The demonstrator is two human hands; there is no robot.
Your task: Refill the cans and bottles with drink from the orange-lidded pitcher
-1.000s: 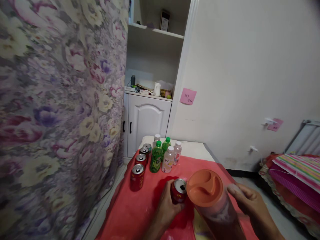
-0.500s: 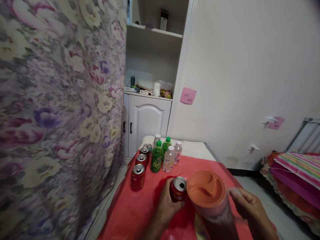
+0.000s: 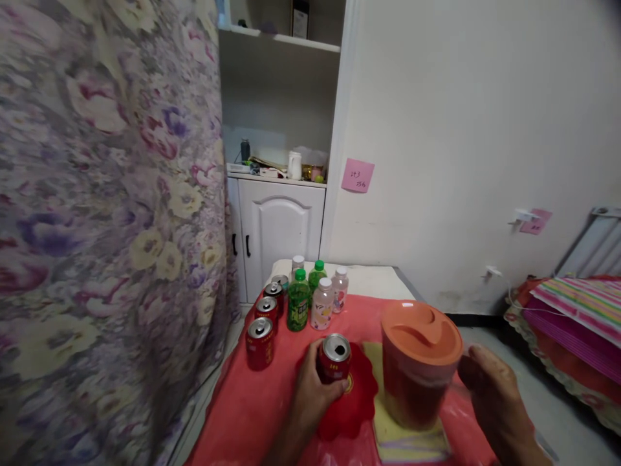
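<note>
My left hand (image 3: 310,396) is wrapped around a red drink can (image 3: 334,358) with an open top, standing on a red scalloped coaster (image 3: 356,401). My right hand (image 3: 490,395) grips the handle side of a clear pitcher (image 3: 418,375) with an orange lid and dark liquid inside. The pitcher stands upright on a yellow-green cloth mat (image 3: 412,440), just right of the can.
A red cloth (image 3: 252,408) covers the small table. Three red cans (image 3: 261,342) line its left edge, with several small bottles (image 3: 310,299) behind. A floral curtain (image 3: 97,226) hangs at left, a white cabinet (image 3: 276,226) stands behind, and striped bedding (image 3: 582,304) lies at right.
The pitcher went from tilted toward me to upright on the mat. The view shifted slightly right and down. My left hand stays on the can.
</note>
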